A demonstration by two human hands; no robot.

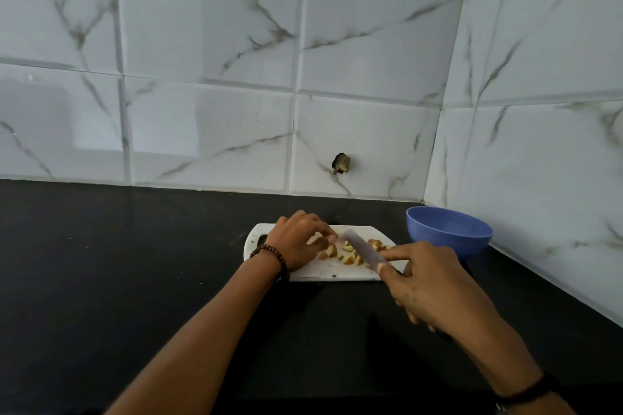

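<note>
In the head view, a white cutting board [337,271] is seen lying on the black counter [135,263], toward its far right corner, where the two tiled walls meet. Diced fruit pieces [347,254] are scattered over the middle of the board.

The knife [362,248] is gripped by the right hand [428,286]. The fingers are wrapped round the handle and the forefinger is laid straight along the back of the blade. The blade is slanted above the pieces, with its tip pointed toward the left hand [298,241]. The left hand's fingers are bent down together over the pieces on the board's left part, close to the blade tip. Whether a piece is pinched cannot be told.

A blue bowl [448,232] is set just beside the board's right edge, near the right wall, so little room is left there. Wide counter surface is seen to the left of the board and between the board and the near edge.
</note>
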